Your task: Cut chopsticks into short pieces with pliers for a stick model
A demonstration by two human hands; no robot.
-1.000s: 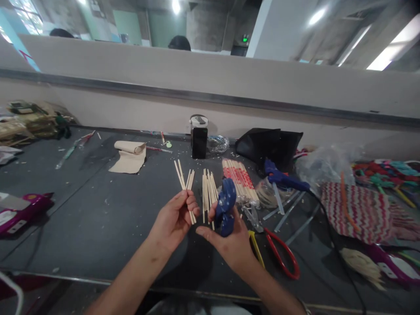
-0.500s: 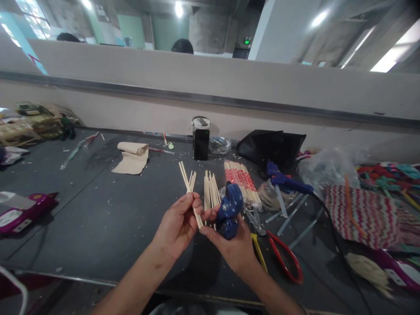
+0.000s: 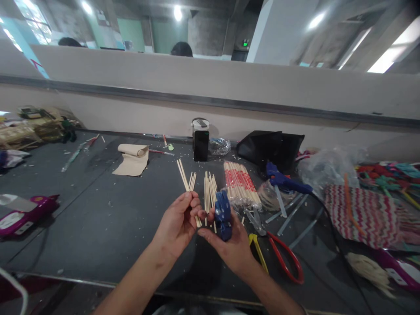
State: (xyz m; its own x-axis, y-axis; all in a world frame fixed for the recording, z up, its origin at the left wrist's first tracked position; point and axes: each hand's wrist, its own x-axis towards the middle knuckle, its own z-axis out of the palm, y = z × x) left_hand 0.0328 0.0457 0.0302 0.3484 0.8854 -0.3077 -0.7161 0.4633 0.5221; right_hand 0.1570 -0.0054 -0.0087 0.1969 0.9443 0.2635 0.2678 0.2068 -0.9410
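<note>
Two pale wooden chopsticks (image 3: 183, 174) slant up from my left hand (image 3: 180, 218), which pinches them near their lower end. My right hand (image 3: 231, 243) is closed around a small chunky blue hand tool (image 3: 223, 214) whose exact kind I cannot make out. Its thumb and fingertips come close to the lower tips of the chopsticks; whether they touch is unclear. Behind my hands lie more loose chopsticks (image 3: 210, 188) and a shorter group (image 3: 192, 180), both partly hidden by my fingers. A plastic pack of chopsticks (image 3: 241, 183) with red print lies just beyond my right hand.
Pliers with a red and a yellow handle (image 3: 288, 258) lie right of my right hand. A blue glue gun (image 3: 287, 180), glue sticks (image 3: 300, 225) and a striped knitted cloth (image 3: 361, 214) are further right. A phone (image 3: 201, 146), beige cloth roll (image 3: 131, 158) and purple tool (image 3: 28, 214) lie around.
My right hand has turned the blue tool, so it shows narrower and sits slightly further left. My left hand keeps its hold on the chopsticks, nearly unmoved.
</note>
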